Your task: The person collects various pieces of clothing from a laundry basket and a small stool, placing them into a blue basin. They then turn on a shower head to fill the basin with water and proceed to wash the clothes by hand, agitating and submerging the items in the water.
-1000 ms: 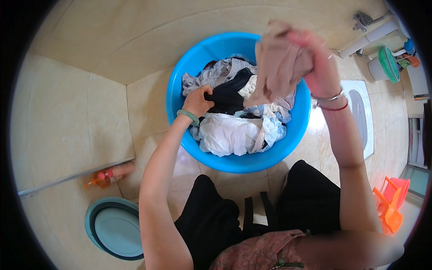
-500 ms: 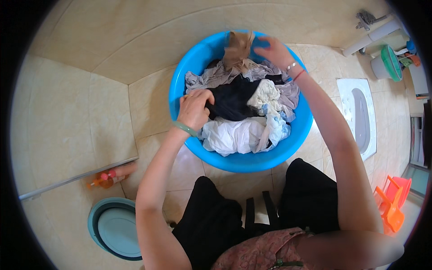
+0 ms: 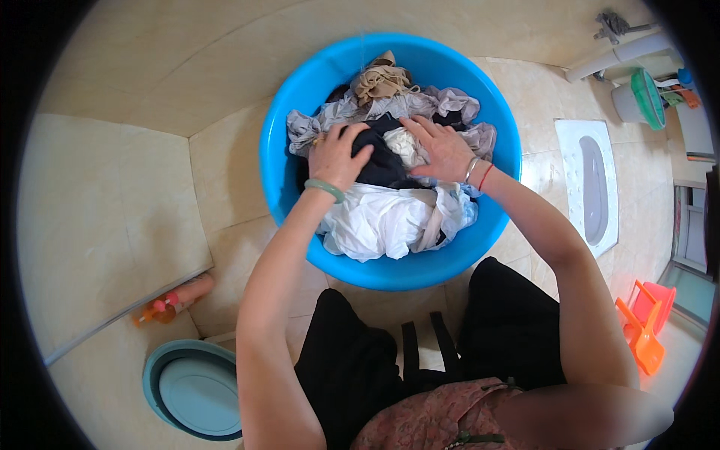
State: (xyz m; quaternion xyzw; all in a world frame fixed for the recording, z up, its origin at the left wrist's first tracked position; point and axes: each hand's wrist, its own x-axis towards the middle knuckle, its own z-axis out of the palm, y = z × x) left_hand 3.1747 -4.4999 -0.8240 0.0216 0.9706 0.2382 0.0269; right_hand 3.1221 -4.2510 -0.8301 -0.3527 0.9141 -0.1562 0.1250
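Hands flat on clothes (image 3: 390,217) in blue basin (image 3: 274,161): left hand (image 3: 339,156), right hand (image 3: 442,148), both open, pressing.

Bright blue basin (image 3: 300,97), and inside it a white garment (image 3: 382,221) near, black cloth (image 3: 379,165) in the middle, pale grey fabric (image 3: 337,112) and a beige piece (image 3: 381,79) far. Teal tub (image 3: 191,390) near left, orange dustpan (image 3: 643,334) right, beige floor tiles (image 3: 105,225).
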